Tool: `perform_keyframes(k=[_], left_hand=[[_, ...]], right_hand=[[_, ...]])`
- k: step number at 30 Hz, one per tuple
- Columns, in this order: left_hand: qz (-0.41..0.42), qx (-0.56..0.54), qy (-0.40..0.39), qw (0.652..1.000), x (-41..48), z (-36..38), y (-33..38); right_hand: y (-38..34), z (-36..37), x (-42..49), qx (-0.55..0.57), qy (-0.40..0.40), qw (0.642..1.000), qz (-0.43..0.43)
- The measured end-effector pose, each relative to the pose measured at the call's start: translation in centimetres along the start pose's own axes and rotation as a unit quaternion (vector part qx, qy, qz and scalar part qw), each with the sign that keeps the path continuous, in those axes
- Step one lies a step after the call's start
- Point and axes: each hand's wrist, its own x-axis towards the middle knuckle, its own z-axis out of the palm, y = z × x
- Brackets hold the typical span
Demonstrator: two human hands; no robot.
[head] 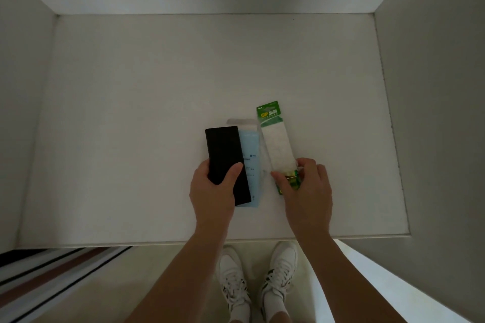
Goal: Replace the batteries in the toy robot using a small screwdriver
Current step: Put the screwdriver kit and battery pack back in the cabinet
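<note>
A long black flat case (223, 149) lies on the white shelf (157, 113), and my left hand (214, 186) grips its near end, thumb on top. Under it lies a pale blue flat packet (250, 149). To the right lies a green-topped battery pack (275, 139) with green batteries (291, 178) at its near end. My right hand (305, 186) pinches that near end between thumb and fingers. No toy robot or screwdriver is visible.
The shelf sits in a white alcove with side walls (26, 113) left and right and a back wall. Its front edge (183, 242) runs below my wrists. On the floor are my white shoes (278, 275) and a striped rug (52, 275).
</note>
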Motion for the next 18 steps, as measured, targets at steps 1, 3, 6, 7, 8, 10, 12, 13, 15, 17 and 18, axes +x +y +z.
perform_keyframes(k=[1,3,6,7,8,10,12,13,15,17,18], left_hand=[[-0.006,-0.015,-0.005,1.000,0.1,-0.2,0.1],[-0.023,-0.042,-0.011,0.999,0.1,-0.8,0.5],[-0.040,-0.066,-0.003,0.997,0.6,-2.1,1.1],[-0.037,-0.058,0.002,0.998,0.9,-2.7,1.2],[-0.032,-0.047,0.006,0.998,1.3,-3.3,1.3],[-0.018,-0.011,0.009,1.000,2.0,-4.3,1.3],[-0.007,0.032,0.012,0.999,2.4,-5.1,1.0],[0.003,0.058,0.015,0.998,2.5,-5.4,0.8],[0.026,0.112,0.025,0.993,2.5,-5.8,0.6],[0.049,0.159,0.048,0.985,2.4,-6.0,0.3],[0.056,0.177,0.059,0.981,2.3,-6.0,0.3]], right_hand=[[0.0,0.0,0.0,-0.008,0.003,1.000,0.002],[0.2,-0.2,0.0,-0.015,0.011,1.000,0.002],[0.3,-0.3,0.1,-0.012,0.011,1.000,0.003],[0.2,-0.4,0.1,-0.008,0.007,1.000,0.007],[0.2,-0.5,0.2,-0.005,0.003,1.000,0.010],[0.3,-0.7,0.4,-0.006,-0.002,1.000,0.010],[0.3,-1.0,0.5,-0.011,-0.006,1.000,0.008],[0.3,-1.1,0.5,-0.013,-0.010,1.000,0.008],[0.4,-1.3,0.5,-0.020,-0.023,0.999,0.011],[0.7,-1.6,0.5,-0.024,-0.039,0.999,0.010],[0.7,-1.7,0.5,-0.029,-0.046,0.998,0.007]])
